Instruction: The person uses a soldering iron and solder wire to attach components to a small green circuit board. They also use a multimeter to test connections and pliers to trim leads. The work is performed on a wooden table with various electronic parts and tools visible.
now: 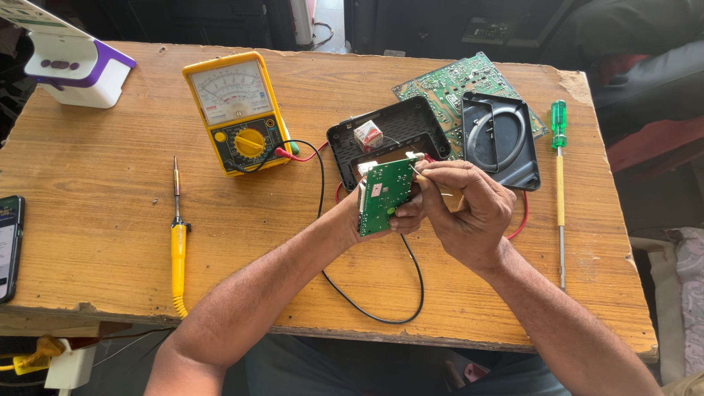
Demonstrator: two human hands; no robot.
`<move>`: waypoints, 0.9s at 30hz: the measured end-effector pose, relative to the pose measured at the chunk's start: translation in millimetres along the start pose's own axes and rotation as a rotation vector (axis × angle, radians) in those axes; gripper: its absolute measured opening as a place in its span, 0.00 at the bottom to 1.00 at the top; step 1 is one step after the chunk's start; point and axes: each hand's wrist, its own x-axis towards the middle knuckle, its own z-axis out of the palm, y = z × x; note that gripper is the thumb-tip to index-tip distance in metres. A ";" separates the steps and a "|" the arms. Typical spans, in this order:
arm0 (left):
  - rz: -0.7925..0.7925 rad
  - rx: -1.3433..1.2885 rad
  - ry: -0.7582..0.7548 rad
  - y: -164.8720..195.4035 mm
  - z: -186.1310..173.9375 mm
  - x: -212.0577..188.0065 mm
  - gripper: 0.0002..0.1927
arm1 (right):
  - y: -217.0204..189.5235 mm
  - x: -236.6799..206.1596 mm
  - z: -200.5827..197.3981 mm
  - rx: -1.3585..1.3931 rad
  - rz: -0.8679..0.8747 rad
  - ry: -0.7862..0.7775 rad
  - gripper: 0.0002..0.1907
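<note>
A small green circuit board (386, 194) is gripped upright in the left hand (381, 216), above the wooden table (110, 183). The right hand (466, 209) is closed around a pale brush handle (440, 192), its tip set against the board's top edge. A black casing (389, 132) lies just behind.

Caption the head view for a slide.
Left hand holds a small green circuit board; right hand touches its edge, above a worn wooden table.
</note>
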 end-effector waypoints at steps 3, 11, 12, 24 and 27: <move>0.009 -0.003 0.022 -0.7 -0.8 0.3 0.17 | 1.3 -0.6 0.8 0.003 -0.004 0.000 0.08; -0.012 -0.024 0.017 -0.4 -2.8 -0.7 0.18 | 0.3 -1.1 0.6 0.005 0.014 0.006 0.08; -0.016 -0.026 0.004 0.1 -2.2 -1.5 0.18 | 0.0 -1.0 0.8 0.002 0.016 0.008 0.08; 0.161 0.224 0.167 2.8 17.4 0.3 0.16 | 2.8 0.3 -0.4 -0.045 0.050 0.022 0.07; 0.231 0.261 0.137 3.2 19.5 -0.8 0.15 | 1.9 0.4 1.1 -0.019 0.059 0.022 0.07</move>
